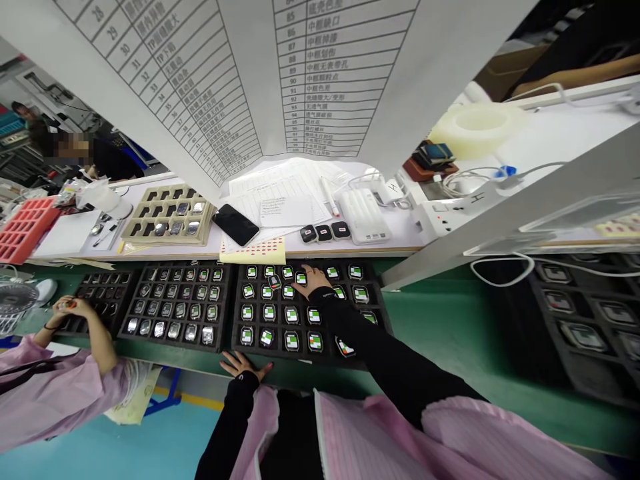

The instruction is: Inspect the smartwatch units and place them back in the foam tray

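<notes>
My right hand [311,278] reaches over a black tray [256,348] of small watch bodies with lit green and white screens. Its fingers lie spread on the units in the tray's far rows, touching one lit unit [301,277]. My left hand [243,365] rests flat with fingers apart on the tray's near edge, holding nothing. Both arms wear black sleeves under a pink smock.
A second black tray [133,313] of unlit watch bodies sits to the left, then a third [85,293] where a co-worker's hands [67,308] work. Behind lie a phone [235,224], papers, a beige tray [135,230], a white power bank [364,215] and a tape roll [475,127]. A large printed sheet hangs overhead.
</notes>
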### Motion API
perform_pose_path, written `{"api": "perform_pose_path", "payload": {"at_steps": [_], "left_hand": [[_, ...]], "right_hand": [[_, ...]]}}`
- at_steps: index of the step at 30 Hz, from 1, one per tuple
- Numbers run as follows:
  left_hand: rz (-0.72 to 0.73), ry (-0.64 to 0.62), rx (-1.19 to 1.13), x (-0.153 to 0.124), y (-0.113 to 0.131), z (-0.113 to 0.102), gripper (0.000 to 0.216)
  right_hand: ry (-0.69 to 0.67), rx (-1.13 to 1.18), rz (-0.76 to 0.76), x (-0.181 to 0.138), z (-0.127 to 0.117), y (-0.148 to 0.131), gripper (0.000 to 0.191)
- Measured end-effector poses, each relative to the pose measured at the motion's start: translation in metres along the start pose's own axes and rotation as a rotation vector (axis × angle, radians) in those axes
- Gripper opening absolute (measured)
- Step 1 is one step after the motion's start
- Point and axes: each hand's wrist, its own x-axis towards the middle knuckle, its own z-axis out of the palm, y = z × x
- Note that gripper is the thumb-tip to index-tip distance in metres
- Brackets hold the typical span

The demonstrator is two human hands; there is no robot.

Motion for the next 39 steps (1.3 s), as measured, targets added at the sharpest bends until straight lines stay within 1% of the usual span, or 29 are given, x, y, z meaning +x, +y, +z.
{"api": "perform_pose_path", "payload": {"at_steps": [3, 5, 9, 12, 14, 19, 22, 24, 28, 31, 34, 39], "left_hand": [[-0.020, 0.009, 0.005, -0.001, 0.000, 0.000, 0.130], [-0.020, 0.008, 0.016, -0.002, 0.000, 0.000, 0.130], [-0.003, 0.003, 0.004, -0.002, -0.001, 0.001, 0.130], [-0.002, -0.003, -0.005, -0.002, -0.001, 0.001, 0.132], [-0.007, -0.013, 0.005, -0.002, -0.001, 0.001, 0.135], [0.005, -0.025, 0.029, -0.005, 0.000, -0.003, 0.133], [0.011, -0.022, 0.024, -0.007, 0.001, -0.005, 0.129], [0.013, -0.024, 0.021, -0.008, 0.001, -0.007, 0.129], [0.027, -0.079, 0.054, -0.008, 0.002, -0.011, 0.134], [0.029, -0.084, 0.071, -0.010, 0.003, -0.012, 0.134], [0.013, -0.055, 0.060, -0.011, 0.003, -0.010, 0.129], [0.018, -0.054, 0.016, -0.010, -0.001, -0.003, 0.130]], "right_hand": [[-0.037, 0.007, 0.019, 0.009, 0.002, -0.001, 0.051], [-0.035, 0.014, 0.050, 0.014, 0.002, 0.003, 0.045], [-0.001, 0.017, 0.114, 0.022, 0.000, 0.013, 0.047], [0.004, 0.021, 0.121, 0.023, 0.001, 0.015, 0.056], [0.003, 0.023, 0.114, 0.022, 0.001, 0.014, 0.058], [0.063, 0.000, 0.108, 0.014, -0.006, 0.014, 0.044], [0.111, 0.002, 0.031, 0.009, -0.012, 0.010, 0.040], [0.103, 0.033, -0.086, 0.004, -0.011, 0.001, 0.043], [0.040, 0.096, -0.388, -0.013, 0.002, -0.023, 0.053], [0.014, 0.098, -0.526, -0.026, 0.015, -0.033, 0.051], [0.002, 0.083, -0.566, -0.029, 0.021, -0.032, 0.046], [-0.013, 0.049, -0.498, -0.012, 0.016, -0.031, 0.040]]}}
